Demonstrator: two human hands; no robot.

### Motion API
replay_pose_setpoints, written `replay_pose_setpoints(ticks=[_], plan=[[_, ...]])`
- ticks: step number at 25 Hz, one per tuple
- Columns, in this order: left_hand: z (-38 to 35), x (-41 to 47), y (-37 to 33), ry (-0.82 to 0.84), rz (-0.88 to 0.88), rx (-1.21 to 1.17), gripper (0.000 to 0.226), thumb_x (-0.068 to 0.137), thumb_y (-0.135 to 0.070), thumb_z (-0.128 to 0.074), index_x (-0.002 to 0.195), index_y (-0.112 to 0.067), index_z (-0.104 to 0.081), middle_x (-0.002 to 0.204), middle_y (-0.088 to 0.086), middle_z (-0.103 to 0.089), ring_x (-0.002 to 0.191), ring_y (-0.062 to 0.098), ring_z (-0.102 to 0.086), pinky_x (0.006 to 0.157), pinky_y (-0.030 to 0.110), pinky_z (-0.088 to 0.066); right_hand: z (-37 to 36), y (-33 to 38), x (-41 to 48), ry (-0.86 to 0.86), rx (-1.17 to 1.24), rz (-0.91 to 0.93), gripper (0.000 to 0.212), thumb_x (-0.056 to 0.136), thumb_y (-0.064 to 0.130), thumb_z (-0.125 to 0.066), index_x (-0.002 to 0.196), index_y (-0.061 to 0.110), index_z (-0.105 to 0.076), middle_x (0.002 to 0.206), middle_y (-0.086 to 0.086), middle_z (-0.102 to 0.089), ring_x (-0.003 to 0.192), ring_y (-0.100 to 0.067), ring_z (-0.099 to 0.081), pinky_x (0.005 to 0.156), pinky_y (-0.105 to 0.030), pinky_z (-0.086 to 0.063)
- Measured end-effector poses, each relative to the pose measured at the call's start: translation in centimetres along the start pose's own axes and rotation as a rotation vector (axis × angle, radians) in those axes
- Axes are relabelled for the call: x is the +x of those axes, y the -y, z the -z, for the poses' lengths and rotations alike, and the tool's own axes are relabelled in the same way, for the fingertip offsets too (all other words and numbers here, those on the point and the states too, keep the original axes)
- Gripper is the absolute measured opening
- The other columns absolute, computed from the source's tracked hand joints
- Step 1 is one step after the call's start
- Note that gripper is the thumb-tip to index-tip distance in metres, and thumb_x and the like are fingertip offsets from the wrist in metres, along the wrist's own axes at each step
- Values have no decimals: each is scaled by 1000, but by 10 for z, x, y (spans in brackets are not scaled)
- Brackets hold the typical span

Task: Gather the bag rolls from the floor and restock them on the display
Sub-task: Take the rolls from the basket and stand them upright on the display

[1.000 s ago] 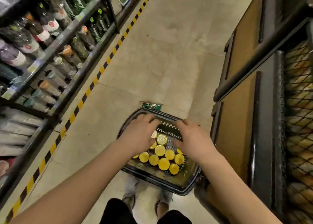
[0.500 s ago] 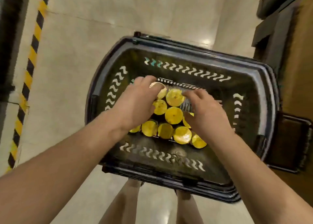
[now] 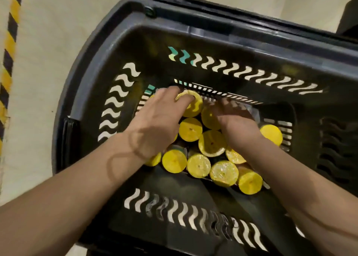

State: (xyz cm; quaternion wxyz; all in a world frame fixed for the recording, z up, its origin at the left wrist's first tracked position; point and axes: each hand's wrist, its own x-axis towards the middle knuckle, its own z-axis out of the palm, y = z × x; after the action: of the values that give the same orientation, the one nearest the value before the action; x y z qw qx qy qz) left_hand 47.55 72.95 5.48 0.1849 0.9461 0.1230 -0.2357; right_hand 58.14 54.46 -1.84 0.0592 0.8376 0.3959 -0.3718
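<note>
A dark plastic shopping basket [image 3: 108,48] sits on the floor below me. Several bag rolls [image 3: 212,143] with yellow round ends stand packed together on its bottom. My left hand [image 3: 155,124] reaches in from the left, its fingers curled around the top of the farthest roll [image 3: 193,106]. To the right, my right hand [image 3: 236,124] lies on the cluster with its fingers bent down over the far side. Those fingertips are blurred and partly hidden, so its grip is unclear. One roll [image 3: 271,134] stands apart at the right.
The basket rests on pale floor tiles [image 3: 48,62]. A yellow-and-black hazard stripe [image 3: 9,42] runs along the left edge. A dark fixture corner [image 3: 348,17] shows at the upper right. The basket's folded handle [image 3: 213,5] lies along the far rim.
The view has dropped much closer to the basket. Both hands have sunk deeper among the rolls, and the left fingers have closed around the far roll.
</note>
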Motion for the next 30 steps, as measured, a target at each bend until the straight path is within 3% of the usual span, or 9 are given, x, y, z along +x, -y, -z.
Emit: replay_pose_setpoints(ticks=[3,6,11,15,19,23,28,30], plan=[[-9,19,-5,17,8,49,71,90,-2,-63,151,-25,-34,151,9,-34,139,31,-31,108,45,-42,-5,-5,7,-17,47,-15,68,97,18,-50,157,32,-22,156,-9,-32,139,-35,-38,109,-39,-38],[-12,37,-2,64,-1,127,72,90,3,-58,151,-28,-37,162,15,-20,145,39,-30,112,47,-41,-1,-10,-6,-109,75,-38,78,85,15,-65,154,27,-31,149,-10,-39,131,-37,-45,104,-40,-41],[-28,58,-1,239,8,254,56,99,-9,-55,151,-20,-41,165,14,-10,149,34,-19,120,40,-21,13,-21,-39,-178,300,-171,82,79,21,-76,149,30,-34,145,-6,-42,122,-35,-53,92,-42,-50],[-35,67,-3,238,30,154,80,91,-10,-66,154,-42,-28,159,9,-24,144,33,-29,114,41,-31,16,-27,-55,-255,438,-151,86,77,26,-82,147,33,-33,136,-4,-48,116,-31,-58,90,-46,-56],[-14,40,-4,99,-12,70,88,79,-25,-79,153,-37,-31,150,8,-35,135,31,-40,105,46,-46,34,-26,-78,-347,532,-94,90,74,26,-85,148,35,-34,142,2,-44,125,-20,-51,95,-36,-53],[66,-21,-19,-66,-35,-171,94,70,-36,-81,151,-35,-34,144,-3,-45,129,22,-42,105,44,-44,99,-16,-137,-386,624,20,87,72,27,-83,147,35,-40,140,13,-42,126,0,-39,95,-10,-33],[230,-116,-61,-272,-103,-438,86,65,-46,-79,144,-32,-46,136,-16,-50,129,10,-47,106,27,-38,232,13,-247,-500,723,99,87,68,27,-85,142,42,-43,133,17,-46,123,3,-44,100,-16,-38],[309,-160,-87,-341,-150,-501,82,66,-43,-80,141,-35,-49,134,-19,-53,126,7,-51,105,28,-44,290,30,-309,-595,815,105,88,69,26,-86,142,45,-42,134,18,-47,124,3,-47,100,-15,-40]])
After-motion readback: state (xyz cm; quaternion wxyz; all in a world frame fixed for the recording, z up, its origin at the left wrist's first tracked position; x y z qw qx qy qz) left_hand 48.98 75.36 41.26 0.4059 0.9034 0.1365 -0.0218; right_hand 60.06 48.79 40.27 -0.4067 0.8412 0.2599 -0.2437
